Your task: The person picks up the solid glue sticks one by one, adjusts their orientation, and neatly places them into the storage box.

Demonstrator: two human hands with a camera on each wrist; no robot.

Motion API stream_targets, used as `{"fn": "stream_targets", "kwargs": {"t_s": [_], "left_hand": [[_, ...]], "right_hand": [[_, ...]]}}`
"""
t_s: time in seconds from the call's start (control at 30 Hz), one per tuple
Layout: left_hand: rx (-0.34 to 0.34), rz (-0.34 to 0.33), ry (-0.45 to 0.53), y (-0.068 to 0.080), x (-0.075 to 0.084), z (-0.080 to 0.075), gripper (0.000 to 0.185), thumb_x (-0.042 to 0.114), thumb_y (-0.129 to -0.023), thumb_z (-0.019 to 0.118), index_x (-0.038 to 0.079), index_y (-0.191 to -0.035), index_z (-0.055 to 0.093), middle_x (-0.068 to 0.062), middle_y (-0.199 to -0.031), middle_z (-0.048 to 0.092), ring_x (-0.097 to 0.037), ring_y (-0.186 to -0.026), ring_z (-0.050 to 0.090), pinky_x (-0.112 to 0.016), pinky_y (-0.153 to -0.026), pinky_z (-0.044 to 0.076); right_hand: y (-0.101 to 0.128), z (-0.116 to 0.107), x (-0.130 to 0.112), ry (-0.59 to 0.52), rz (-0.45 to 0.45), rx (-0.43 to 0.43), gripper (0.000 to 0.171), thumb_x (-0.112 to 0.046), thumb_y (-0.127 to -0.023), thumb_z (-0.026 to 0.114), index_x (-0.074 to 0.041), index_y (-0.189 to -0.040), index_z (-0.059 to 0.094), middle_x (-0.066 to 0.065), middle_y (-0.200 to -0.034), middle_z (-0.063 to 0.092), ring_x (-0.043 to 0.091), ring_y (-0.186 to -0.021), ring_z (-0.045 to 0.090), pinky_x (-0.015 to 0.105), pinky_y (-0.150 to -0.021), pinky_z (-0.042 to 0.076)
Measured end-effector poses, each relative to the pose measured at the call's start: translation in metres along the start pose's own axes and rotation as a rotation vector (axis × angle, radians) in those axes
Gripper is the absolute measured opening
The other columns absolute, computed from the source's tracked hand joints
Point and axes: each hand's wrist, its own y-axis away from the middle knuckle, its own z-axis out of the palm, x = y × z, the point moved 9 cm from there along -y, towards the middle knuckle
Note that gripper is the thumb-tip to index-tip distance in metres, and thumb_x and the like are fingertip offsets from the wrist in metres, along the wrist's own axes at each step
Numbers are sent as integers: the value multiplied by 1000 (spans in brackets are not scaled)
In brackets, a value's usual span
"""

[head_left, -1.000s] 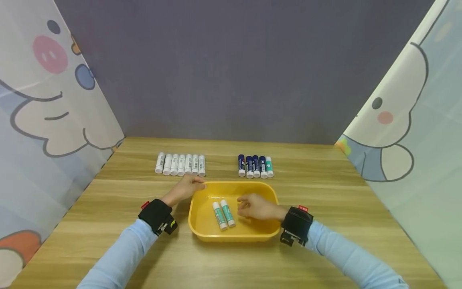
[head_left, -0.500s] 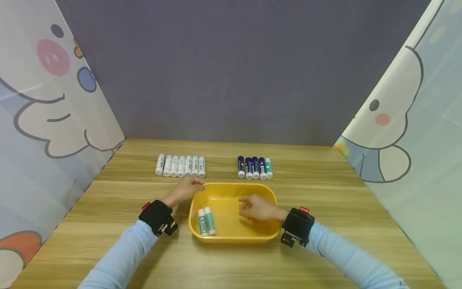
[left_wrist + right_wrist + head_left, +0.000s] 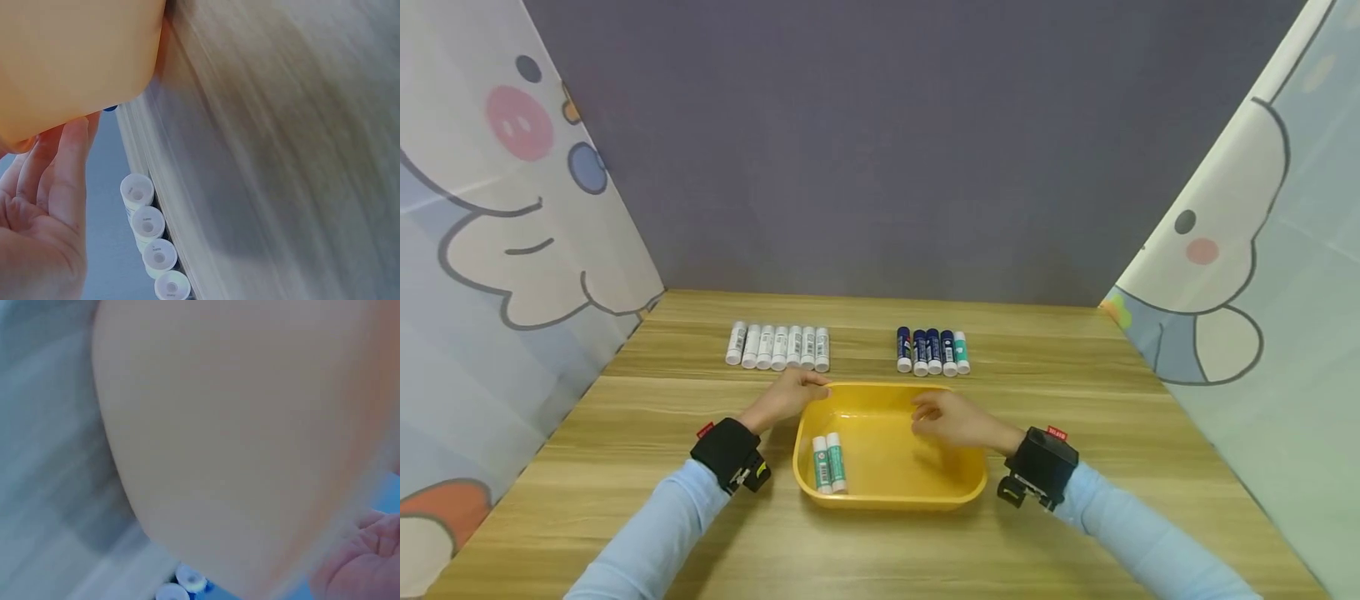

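A yellow plastic basin (image 3: 891, 502) sits on the table in the head view. Inside it, two green-and-white glue sticks (image 3: 829, 463) lie side by side at the left end. My left hand (image 3: 784, 398) grips the basin's far left corner; in the left wrist view its fingers (image 3: 69, 156) meet the underside of the rim. Over the basin's right half hovers my right hand (image 3: 958, 419), fingers loosely bent, with nothing visible in them. In the right wrist view the basin wall (image 3: 231, 425) hides much of the scene, and only part of that hand (image 3: 365, 565) shows.
Behind the basin on the left lies a row of several white glue sticks (image 3: 780, 347). A second row, behind on the right, has several dark blue glue sticks (image 3: 933, 352) and a green one (image 3: 962, 353) at its right end. A grey panel (image 3: 880, 150) stands at the back.
The two green glue sticks have slid left and toward the near side within the basin. My right hand has shifted right and slightly away. The left hand stays on the rim.
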Motion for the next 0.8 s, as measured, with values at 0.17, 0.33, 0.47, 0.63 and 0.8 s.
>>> {"fn": "stream_targets", "kwargs": {"t_s": [0.17,0.33,0.47,0.63,0.8], "left_hand": [[-2,-2,-8,1,1,1,27,12,-89,56,-4,-110,64,-17,-103,65,-23,-94,60,-38,-84,48],[13,-2,-1,2,2,0,27,11,-89,56,-5,-110,63,-18,-103,65,-23,-93,61,-37,-83,49],[11,-1,3,0,1,0,28,12,-88,57,-5,-110,63,-18,-102,66,-22,-92,62,-34,-81,50],[6,-11,19,-2,-2,2,27,13,-88,58,-4,-108,64,-16,-99,67,-19,-87,62,-31,-78,50],[7,-19,18,-2,-5,2,27,12,-88,58,-3,-109,64,-15,-100,67,-17,-89,62,-30,-78,50]], "right_hand": [[0,-22,-3,-4,-33,80,41,-11,-88,59,11,-122,51,19,-104,64,29,-95,61,37,-82,50],[-5,-55,8,31,31,232,35,-12,-89,57,7,-119,55,20,-105,64,31,-94,61,40,-83,50],[-11,-80,28,39,97,333,35,-13,-89,56,8,-117,56,24,-107,63,33,-97,61,40,-82,50],[-23,-98,61,36,185,388,37,-12,-89,55,11,-117,54,28,-112,59,38,-102,58,43,-85,49],[-36,-104,84,79,253,399,38,-11,-88,56,13,-117,53,28,-111,60,38,-101,58,44,-86,48]]}}
